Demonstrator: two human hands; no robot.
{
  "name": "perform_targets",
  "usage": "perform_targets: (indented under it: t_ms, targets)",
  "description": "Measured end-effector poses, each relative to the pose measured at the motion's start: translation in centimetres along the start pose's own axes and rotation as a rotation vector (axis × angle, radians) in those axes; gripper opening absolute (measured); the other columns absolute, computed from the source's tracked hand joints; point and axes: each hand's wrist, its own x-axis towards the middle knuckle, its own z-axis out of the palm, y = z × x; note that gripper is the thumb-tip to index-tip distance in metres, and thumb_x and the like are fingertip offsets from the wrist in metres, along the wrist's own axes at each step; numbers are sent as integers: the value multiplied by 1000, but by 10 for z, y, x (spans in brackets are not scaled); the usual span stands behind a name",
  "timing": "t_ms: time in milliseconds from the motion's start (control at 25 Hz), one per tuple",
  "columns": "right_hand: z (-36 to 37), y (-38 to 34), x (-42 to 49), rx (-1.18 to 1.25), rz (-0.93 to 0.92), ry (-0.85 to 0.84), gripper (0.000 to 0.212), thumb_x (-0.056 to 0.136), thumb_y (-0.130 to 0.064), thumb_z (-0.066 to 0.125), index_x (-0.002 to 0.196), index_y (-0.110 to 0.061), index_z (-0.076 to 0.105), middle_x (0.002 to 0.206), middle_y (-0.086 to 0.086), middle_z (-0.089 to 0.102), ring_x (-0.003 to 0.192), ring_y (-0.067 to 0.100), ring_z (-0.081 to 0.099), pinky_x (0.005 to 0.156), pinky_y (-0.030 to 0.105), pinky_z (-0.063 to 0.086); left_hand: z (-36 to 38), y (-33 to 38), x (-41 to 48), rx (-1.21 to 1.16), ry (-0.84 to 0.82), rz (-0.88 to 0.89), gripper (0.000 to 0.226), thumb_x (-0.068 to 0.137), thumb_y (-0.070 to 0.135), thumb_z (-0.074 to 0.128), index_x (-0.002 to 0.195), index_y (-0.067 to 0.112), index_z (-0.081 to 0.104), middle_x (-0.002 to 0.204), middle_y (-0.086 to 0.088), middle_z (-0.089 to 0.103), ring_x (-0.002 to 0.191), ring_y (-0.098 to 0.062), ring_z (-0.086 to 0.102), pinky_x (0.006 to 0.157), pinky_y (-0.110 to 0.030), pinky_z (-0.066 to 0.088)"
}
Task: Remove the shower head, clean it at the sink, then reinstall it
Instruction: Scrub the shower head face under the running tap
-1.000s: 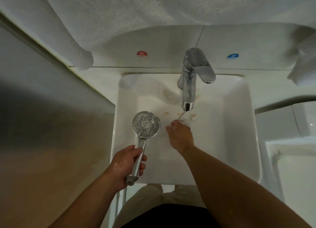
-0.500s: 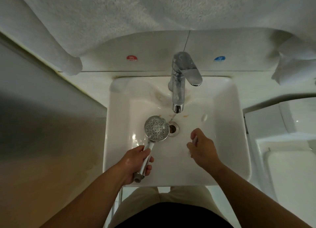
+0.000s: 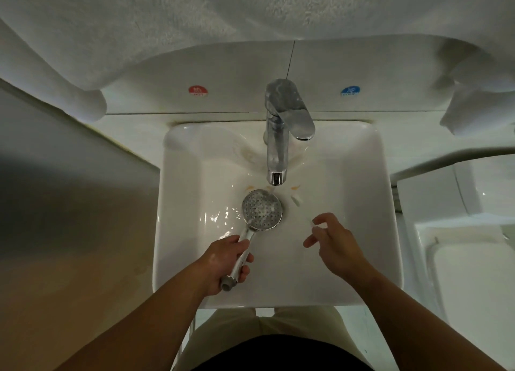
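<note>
left hand [image 3: 223, 262] grips the round chrome shower head [image 3: 261, 209] by its handle; right hand [image 3: 335, 244] loose, possibly pinching something; wet metal could slip into the white ceramic sink [image 3: 362, 273]

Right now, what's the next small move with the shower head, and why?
Probably bring the right hand over to rub the shower head face. The left hand holds it face-up just under the tap, and the right hand hangs open beside it.

Dim bathroom light, glare on the wet sink [image 3: 362, 175], dark shadowed left side, wide-angle bending at edges
</note>
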Motion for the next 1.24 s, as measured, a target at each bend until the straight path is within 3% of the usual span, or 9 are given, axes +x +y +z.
perform_targets:
  t_ms: [160, 320, 400, 480, 560, 720, 920, 1080, 1240]
  targets:
    - [3, -1, 11, 41, 14, -30, 24, 105, -23, 49, 119, -19, 67, 80, -2, 74, 57, 10, 63, 56, 21, 48, 3, 0, 6, 3, -2, -8, 19, 103, 21, 53, 117, 11, 60, 94, -19, 61, 55, -21, 55, 49, -30, 50]
    - [4, -5, 23, -34, -7, 21, 40, 104, -19, 45, 141, -28, 57, 82, -3, 71, 61, 0, 61, 55, 4, 42, 6, 0, 10, 14, 5, -28, 19, 102, 21, 54, 117, 11, 61, 95, -19, 62, 54, -21, 55, 48, -30, 49]
    - [8, -12, 26, -146, -82, -14, 46, 103, -16, 40, 146, -28, 52, 85, 1, 70, 68, 6, 61, 61, 8, 43, 8, 0, 10, 17, 6, -35, 20, 102, 20, 54, 115, 8, 61, 94, -18, 62, 53, -21, 55, 47, -29, 48]
    - [16, -17, 22, -248, -221, -89, 52, 102, -15, 38, 151, -33, 43, 86, 5, 70, 71, 17, 60, 70, 26, 48, 10, 1, 10, 12, 6, -37, 20, 102, 19, 53, 115, 6, 61, 92, -18, 62, 52, -21, 54, 46, -28, 48]
    - [18, -16, 22, -265, -281, -67, 53, 103, -18, 38, 152, -37, 39, 81, 3, 66, 70, 15, 58, 73, 33, 49, 10, 2, 10, 16, 13, -32, 20, 102, 19, 54, 115, 5, 61, 91, -18, 62, 52, -21, 54, 45, -28, 47]
    - [15, -16, 34, -118, -184, 163, 39, 104, -24, 47, 141, -32, 57, 79, 3, 72, 63, 7, 53, 71, 24, 43, 9, 3, 11, 10, 11, -38, 21, 101, 19, 55, 115, 5, 62, 89, -17, 62, 51, -21, 53, 45, -27, 45]
    - [39, -14, 18, -324, -353, 6, 39, 106, -30, 42, 141, -38, 54, 76, 2, 64, 67, 19, 59, 66, 36, 52, 6, 4, 13, 29, 19, -38, 19, 100, 17, 55, 113, 6, 63, 87, -17, 62, 49, -20, 52, 44, -27, 44]
    - [28, -8, 41, -208, -211, 163, 38, 103, -28, 46, 137, -36, 59, 100, 7, 77, 83, 25, 71, 79, 38, 58, 5, 4, 12, 39, 20, -38, 18, 101, 17, 54, 113, 8, 63, 87, -16, 62, 49, -19, 51, 44, -28, 45]
    - [38, -12, 25, -323, -357, 5, 39, 105, -27, 44, 141, -34, 57, 78, 4, 67, 70, 21, 62, 67, 33, 51, 3, 3, 14, 45, 19, -27, 19, 101, 18, 55, 114, 6, 64, 88, -17, 63, 48, -20, 52, 43, -28, 44]
